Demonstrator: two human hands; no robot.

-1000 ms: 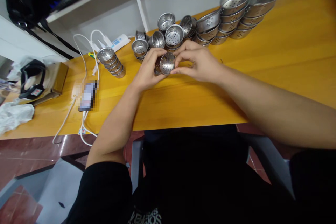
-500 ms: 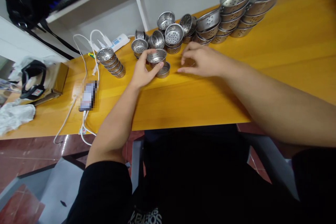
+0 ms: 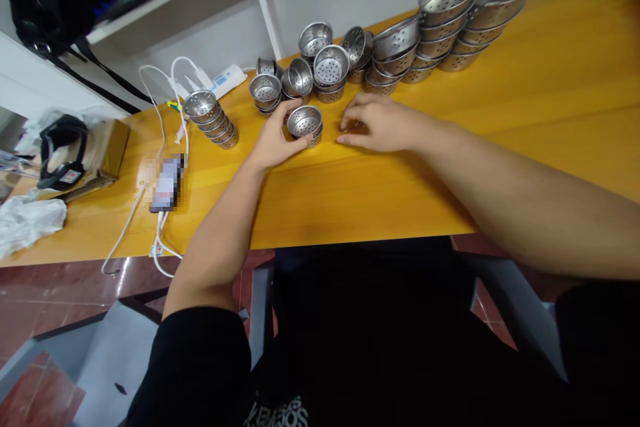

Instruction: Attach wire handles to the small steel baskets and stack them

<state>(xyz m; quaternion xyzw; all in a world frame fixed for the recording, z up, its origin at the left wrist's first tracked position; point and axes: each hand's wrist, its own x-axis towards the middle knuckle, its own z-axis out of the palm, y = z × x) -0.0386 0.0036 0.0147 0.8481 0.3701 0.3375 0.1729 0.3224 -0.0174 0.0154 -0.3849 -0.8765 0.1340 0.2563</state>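
Observation:
Around a small perforated metal cup (image 3: pixel 305 121) is my left hand (image 3: pixel 274 139), its thumb at the front and its fingers at the back left. The cup sits nested in a second similar cup, whose side shows just below it on the table. To the right, my right hand (image 3: pixel 373 123) hovers low over the wood with nothing in it. Its fingers are bent, and a gap shows between thumb and fingertips. Behind both hands stand more such cups, including a short stack (image 3: pixel 331 71) and a tilted cup (image 3: pixel 299 77).
Taller stacks of perforated cups (image 3: pixel 444 30) stand at the back right. A leaning stack (image 3: pixel 213 121) is on the left, near a phone (image 3: pixel 168 183) with white cables and a white power strip (image 3: pixel 225 82). Headphones (image 3: pixel 63 150) lie by a cardboard box on the yellow table (image 3: pixel 350 207).
My left hand has lowered the cup into the one standing beneath it. My right hand has moved slightly down, its fingers a little more curled.

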